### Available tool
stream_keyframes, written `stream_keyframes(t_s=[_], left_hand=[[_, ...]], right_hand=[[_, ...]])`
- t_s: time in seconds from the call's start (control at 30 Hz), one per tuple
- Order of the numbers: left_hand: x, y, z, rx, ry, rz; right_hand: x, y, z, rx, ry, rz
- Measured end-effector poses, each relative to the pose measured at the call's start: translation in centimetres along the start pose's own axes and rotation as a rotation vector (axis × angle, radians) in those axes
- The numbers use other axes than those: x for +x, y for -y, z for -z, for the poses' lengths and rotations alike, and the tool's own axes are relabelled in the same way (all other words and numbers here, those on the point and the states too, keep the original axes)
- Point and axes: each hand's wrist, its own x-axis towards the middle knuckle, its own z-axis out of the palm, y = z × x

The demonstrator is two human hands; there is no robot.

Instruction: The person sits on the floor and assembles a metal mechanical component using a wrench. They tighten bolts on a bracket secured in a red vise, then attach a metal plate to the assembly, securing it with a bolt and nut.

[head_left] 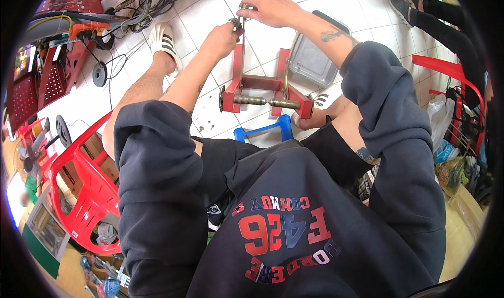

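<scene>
In front of my knees stands a red metal stand [261,82] with upright posts. Across its near side, two threaded metal shafts [250,100] meet end to end. A thin metal rod [243,30] runs up from the left post toward my hands. My left hand [221,39] is closed around a small dark metal piece [235,23] beside this rod. At the rod's top, my right hand [266,9] has its fingers bent over a metal end piece, partly hidden by them. A second, brass-coloured rod [286,77] rises on the stand's right side.
A grey lidded plastic box [315,54] sits right of the stand. Close to me is a blue plastic stool [265,129]. Red chairs [86,188] flank me. Cables and red perforated metal panels [55,72] lie at left. Another person's legs [446,30] show at far right.
</scene>
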Motion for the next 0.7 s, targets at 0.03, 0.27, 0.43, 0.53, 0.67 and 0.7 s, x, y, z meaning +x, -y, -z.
stream_keyframes(t_s=[0.03, 0.27, 0.43, 0.53, 0.67, 0.7], left_hand=[[0.2, 0.5, 0.3, 0.005, 0.001, -0.022], [0.9, 0.2, 2.2, 0.012, 0.060, -0.127], [2.6, 1.0, 2.8, 0.173, 0.043, -0.244], [3.4, 2.1, 3.0, 0.205, -0.040, -0.259], [3.4, 1.2, 2.2, 0.298, -0.140, -0.153], [3.4, 1.3, 2.1, 0.317, -0.159, -0.109]], right_hand=[[0.0, 0.1, 0.0, 0.000, -0.010, 0.004], [-0.5, 0.7, 0.5, -0.024, 0.007, 0.003], [-0.4, 0.4, 0.3, -0.021, 0.020, 0.034], [-0.3, 0.4, 0.3, -0.015, 0.015, 0.051], [-0.6, 0.7, 0.6, 0.023, 0.026, 0.039], [-0.5, 0.8, 0.8, 0.035, 0.037, 0.037]])
